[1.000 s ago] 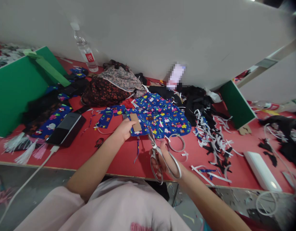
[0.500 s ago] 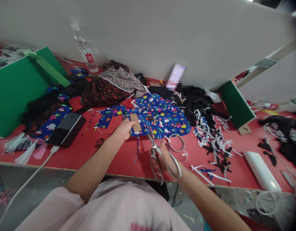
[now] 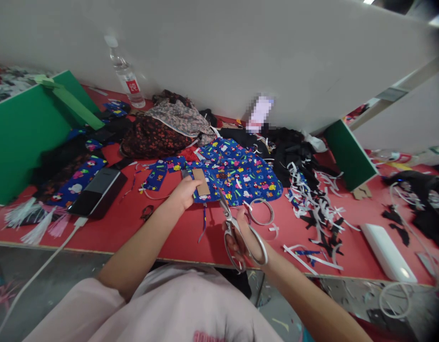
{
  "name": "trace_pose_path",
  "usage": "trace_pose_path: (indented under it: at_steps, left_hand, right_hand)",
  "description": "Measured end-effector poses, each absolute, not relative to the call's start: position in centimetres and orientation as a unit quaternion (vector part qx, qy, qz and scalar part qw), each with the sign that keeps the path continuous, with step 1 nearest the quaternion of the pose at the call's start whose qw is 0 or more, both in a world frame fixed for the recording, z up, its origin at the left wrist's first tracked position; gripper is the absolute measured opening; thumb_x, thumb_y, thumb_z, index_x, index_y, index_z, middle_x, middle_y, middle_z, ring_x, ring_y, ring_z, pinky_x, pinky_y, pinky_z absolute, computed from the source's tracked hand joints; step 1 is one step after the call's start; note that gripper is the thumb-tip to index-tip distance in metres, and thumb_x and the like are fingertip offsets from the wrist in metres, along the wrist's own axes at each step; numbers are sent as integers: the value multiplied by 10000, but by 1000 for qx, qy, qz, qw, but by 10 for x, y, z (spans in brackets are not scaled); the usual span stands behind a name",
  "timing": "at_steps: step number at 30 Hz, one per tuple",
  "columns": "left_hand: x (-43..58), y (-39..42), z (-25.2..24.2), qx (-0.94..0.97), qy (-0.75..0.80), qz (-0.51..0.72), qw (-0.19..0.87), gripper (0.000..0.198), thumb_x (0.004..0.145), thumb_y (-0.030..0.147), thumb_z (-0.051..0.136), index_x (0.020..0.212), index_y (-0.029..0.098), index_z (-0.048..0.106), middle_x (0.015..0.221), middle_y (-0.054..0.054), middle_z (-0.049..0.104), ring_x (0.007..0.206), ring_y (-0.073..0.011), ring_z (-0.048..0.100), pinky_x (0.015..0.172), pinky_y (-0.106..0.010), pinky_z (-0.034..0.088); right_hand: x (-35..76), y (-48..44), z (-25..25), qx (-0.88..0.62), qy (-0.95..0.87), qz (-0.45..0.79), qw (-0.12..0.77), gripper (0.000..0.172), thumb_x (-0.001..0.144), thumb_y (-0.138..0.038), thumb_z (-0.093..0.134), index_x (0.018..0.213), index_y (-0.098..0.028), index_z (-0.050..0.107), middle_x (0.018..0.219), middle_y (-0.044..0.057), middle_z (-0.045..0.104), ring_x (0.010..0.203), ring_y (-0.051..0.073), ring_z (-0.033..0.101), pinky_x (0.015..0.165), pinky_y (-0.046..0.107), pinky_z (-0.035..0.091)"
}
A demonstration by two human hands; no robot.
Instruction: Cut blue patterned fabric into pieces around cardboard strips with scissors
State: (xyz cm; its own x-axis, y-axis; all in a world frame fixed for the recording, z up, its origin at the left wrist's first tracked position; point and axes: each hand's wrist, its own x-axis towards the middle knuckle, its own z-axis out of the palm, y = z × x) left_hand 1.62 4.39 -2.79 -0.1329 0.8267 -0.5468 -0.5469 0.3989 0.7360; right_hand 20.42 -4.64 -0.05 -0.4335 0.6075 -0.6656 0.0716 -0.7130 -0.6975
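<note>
Blue printed fabric [image 3: 251,175] lies spread across the middle of the red table. My left hand [image 3: 185,192] is closed at its left part, the thumb pressing on a tan cardboard piece [image 3: 201,182] that rests over the cloth. In my right hand [image 3: 246,235] is a pair of scissors [image 3: 229,217], gripped by the large handle loops. Their blades point up and left, with the tips near the fabric's lower edge, a short way right of the cardboard. A roll of tape [image 3: 272,216] lies just beyond my right hand.
Left are a black box-like device [image 3: 98,192] with a white cable and a green divider [image 3: 23,137]. Behind stand a water bottle [image 3: 128,80] and a phone [image 3: 259,114] with a blurred screen. Right are fabric scraps [image 3: 317,209] and a white power bank [image 3: 388,254].
The handle loops of the scissors have shifted very slightly in my right hand. My left hand and the cardboard stay where they were.
</note>
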Motion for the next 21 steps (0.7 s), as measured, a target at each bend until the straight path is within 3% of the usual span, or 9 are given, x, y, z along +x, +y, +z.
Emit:
trace_pose_path:
  at_steps: [21]
  left_hand:
    - [17,43,-25,130,531,536,643,217,682,10,546,856,125,604,695,-45,672,632,-172,653,721,-375,533]
  right_hand:
    - [207,-47,1,-490,-321,791,176,709,726,-806,196,888,-192,512,573,-48,370,425,72,322,275,136,283]
